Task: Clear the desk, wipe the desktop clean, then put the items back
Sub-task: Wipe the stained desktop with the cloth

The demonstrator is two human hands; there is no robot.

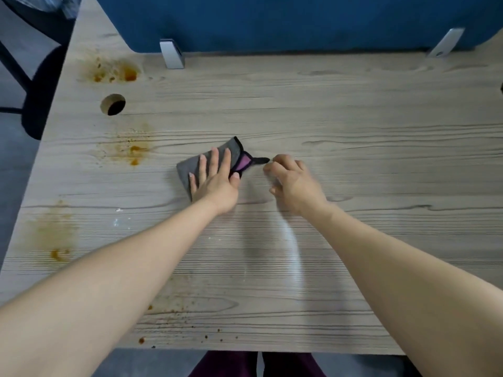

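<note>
Both bare forearms stretched forward, left hand [215, 180] laid flat, fingers straight and spread, palm pressed down, right hand [292, 183] just beside it, fingers curled in, fingertips pinched together, slightly blurred

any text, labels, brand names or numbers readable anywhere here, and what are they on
None can be read.
The grey cloth under the left hand has a black tab by the right hand; it shows no lettering.
The desk, blue divider and its metal brackets are plain, with no print.
</note>
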